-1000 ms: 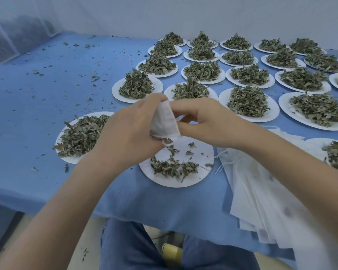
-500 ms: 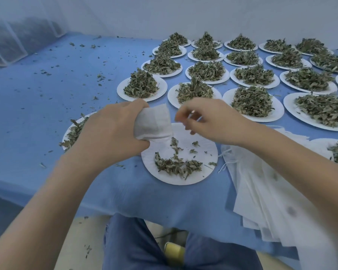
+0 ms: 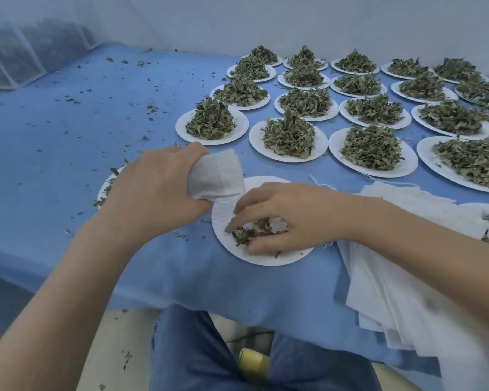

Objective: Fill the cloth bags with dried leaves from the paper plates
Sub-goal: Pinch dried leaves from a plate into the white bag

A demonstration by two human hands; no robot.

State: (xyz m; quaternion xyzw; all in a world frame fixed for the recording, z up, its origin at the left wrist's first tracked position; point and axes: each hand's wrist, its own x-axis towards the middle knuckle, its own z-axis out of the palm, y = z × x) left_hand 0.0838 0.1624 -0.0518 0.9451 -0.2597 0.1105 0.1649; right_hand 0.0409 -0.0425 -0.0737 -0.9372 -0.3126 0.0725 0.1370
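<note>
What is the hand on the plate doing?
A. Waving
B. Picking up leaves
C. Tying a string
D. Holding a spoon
B: the right hand curls its fingers round the last leaves on the near plate, while the left hand holds the bag.

Room on the left, packed on the right

Left half of the bench (image 3: 54, 142) is open w/ only leaf crumbs; heaped plates (image 3: 212, 126) crowd the far right, stacked bags (image 3: 393, 300) block the near-right edge.
</note>
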